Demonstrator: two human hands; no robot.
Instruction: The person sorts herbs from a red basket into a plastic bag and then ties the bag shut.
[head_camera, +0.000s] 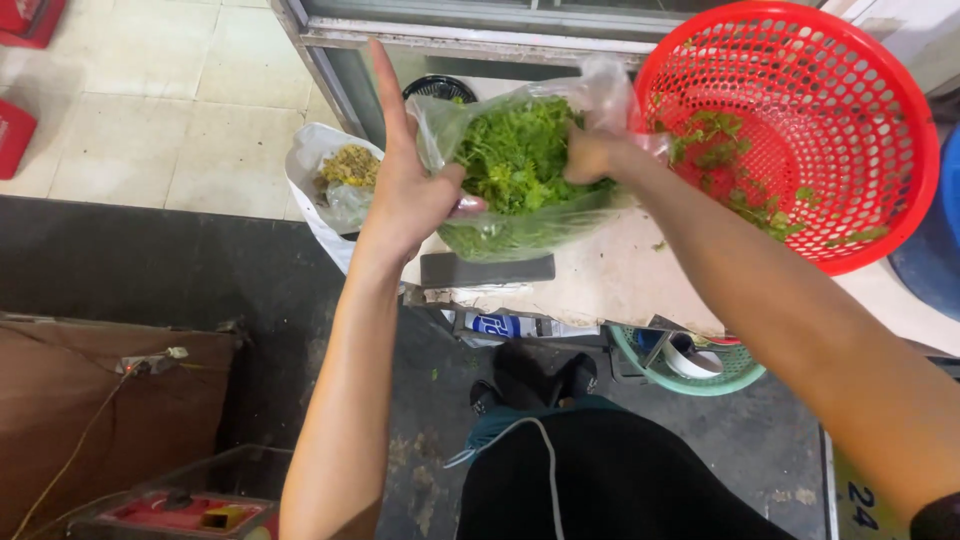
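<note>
A clear plastic bag (520, 170) full of green leafy herbs is held up over the edge of a pale worktop (620, 280). My left hand (405, 185) grips the bag's left side between thumb and lower fingers, with the index finger pointing straight up. My right hand (592, 155) is pushed into the bag's open mouth, closed on a bunch of the greens. Just to the right, a red plastic colander basket (800, 130) is tilted toward me, with scraps of the same greens stuck to its inside.
A dark flat block (487, 269) lies on the worktop's front edge. A white bag of yellowish scraps (340, 175) sits on the floor at left. A green basket (690, 365) sits under the worktop. A brown box (90, 400) and a red item (185, 512) are at lower left.
</note>
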